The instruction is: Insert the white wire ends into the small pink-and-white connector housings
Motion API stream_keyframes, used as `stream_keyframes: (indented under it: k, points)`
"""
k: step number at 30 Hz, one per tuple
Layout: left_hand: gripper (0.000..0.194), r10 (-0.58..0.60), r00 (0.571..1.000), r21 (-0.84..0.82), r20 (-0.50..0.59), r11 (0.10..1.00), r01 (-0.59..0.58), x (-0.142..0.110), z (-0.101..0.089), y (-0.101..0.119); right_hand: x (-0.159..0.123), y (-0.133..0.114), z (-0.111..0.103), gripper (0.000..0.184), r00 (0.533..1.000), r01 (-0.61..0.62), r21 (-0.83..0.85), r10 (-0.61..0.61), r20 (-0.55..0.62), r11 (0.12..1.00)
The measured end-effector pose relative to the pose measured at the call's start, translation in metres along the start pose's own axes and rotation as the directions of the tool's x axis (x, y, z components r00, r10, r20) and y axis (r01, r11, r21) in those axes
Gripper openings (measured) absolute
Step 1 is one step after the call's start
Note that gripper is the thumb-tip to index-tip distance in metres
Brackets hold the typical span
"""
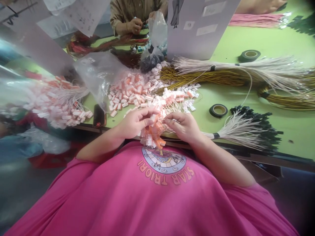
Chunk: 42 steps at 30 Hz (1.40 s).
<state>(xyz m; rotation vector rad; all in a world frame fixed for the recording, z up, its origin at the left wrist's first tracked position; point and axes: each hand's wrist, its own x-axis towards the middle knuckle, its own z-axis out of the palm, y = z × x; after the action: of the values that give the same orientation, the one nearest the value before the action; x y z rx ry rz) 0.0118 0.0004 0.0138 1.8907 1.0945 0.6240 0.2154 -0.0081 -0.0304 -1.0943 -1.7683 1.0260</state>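
Observation:
At the table's front edge, a bundle of thin white wires (176, 106) ends in orange and white plastic connectors (154, 132). My left hand (137, 123) is on the left side of these connectors, thumb and fingers closed around a small white connector housing. Just to the right, my right hand (182, 126) pinches thin white wire close to the connectors. The fingertips partly hide what is between them. Beyond both hands lies a pile of loose pink and white connector housings (133, 88). The bundle's other end, with black connectors (264, 129), spreads out on the right.
Black tape rolls (218, 110) lie on the green table (246, 42). White wire bundles (236, 70) rest over yellow-brown wires (221, 78). A clear plastic bag (95, 72) and more connector-ended wires (59, 101) are at left. Another person's hand (135, 25) works behind the grey partition (197, 29).

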Motion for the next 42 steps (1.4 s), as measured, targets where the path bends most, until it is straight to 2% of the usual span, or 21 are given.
stream_keyframes:
  k: [11,19,25,32,42]
  points:
    - [0.026,-0.029,0.999,0.011,0.022,1.000,0.029,0.000,0.000,0.004,0.002,0.002,0.000,0.018,0.996,-0.008,0.021,0.006,0.085,1.000]
    - [0.026,-0.012,1.000,0.008,0.004,1.000,0.012,-0.001,0.000,0.002,0.004,0.002,-0.001,0.019,0.997,-0.047,0.024,0.046,0.059,0.999]
    - [0.020,0.003,1.000,0.004,-0.023,1.000,-0.002,-0.003,0.003,-0.001,0.002,0.000,0.003,0.017,0.997,-0.077,-0.048,0.077,-0.002,0.996]
    - [0.015,0.094,0.993,0.225,-0.067,0.971,-0.077,-0.003,0.005,-0.001,-0.001,-0.001,0.006,0.013,0.998,-0.057,-0.084,0.057,0.006,0.995]
    - [0.012,0.182,0.983,0.325,0.009,0.929,-0.175,0.001,0.013,0.001,-0.002,0.004,0.009,0.015,0.998,-0.047,-0.138,0.053,0.039,0.989]
